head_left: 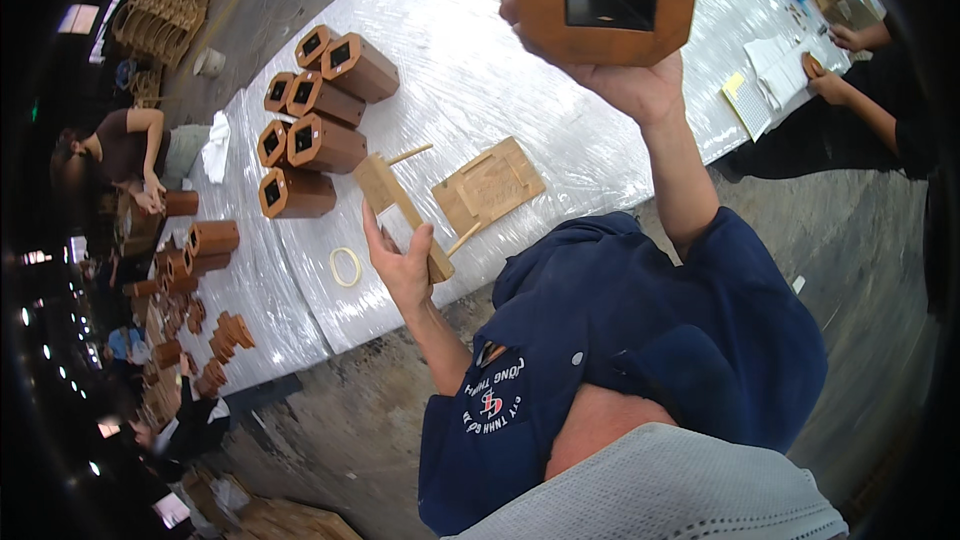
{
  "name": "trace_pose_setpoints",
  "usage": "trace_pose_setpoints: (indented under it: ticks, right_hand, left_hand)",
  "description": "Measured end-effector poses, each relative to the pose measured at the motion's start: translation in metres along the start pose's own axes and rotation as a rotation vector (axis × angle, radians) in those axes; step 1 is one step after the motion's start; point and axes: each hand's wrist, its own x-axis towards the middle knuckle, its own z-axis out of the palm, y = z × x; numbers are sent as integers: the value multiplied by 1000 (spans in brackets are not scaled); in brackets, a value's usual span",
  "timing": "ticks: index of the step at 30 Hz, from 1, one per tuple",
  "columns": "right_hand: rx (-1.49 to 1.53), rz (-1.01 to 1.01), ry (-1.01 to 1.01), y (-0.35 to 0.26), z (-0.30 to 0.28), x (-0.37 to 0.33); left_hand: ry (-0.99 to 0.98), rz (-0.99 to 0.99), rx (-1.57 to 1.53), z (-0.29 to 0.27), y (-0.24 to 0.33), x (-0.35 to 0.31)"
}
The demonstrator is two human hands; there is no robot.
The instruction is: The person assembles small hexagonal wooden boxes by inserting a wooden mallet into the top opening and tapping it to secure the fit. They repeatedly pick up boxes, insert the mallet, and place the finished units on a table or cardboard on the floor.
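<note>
My right hand (640,90) holds up a brown octagonal wooden box (545,25) at the top of the view, its dark square opening facing me. The palm and fingers support the box from below and behind, and part of them is hidden by it. Lower left, my left hand (402,265) is closed around a pale wooden block with two dowels (378,183), the dowels pointing to the right. A white patch shows on the block beside my fingers. Just right of the block, a light wooden board with a recessed panel (520,165) lies flat on the table.
Several brown octagonal boxes (330,145) stand grouped on the plastic-covered table (450,40), left of my hands. A cream ring (345,267) lies near the table's edge. Co-workers are at the left and right; a notepad (747,108) and cloth lie by the right one.
</note>
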Motion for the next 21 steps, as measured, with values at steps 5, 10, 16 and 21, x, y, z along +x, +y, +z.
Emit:
trace_pose_setpoints:
  ticks: [5,10,16,21]
  right_hand:
    - [107,53,-24,-1,-2,-2]
    - [-638,-376,138,-11,-75,17]
    - [-311,-295,-165,2,-65,38]
    - [-420,-295,-270,-12,-110,28]
  left_hand:
    - [86,105,-23,5,3,-3]
    - [153,252,-146,16,53,11]
    - [126,563,-266,24,118,21]
    - [86,630,-201,51,139,28]
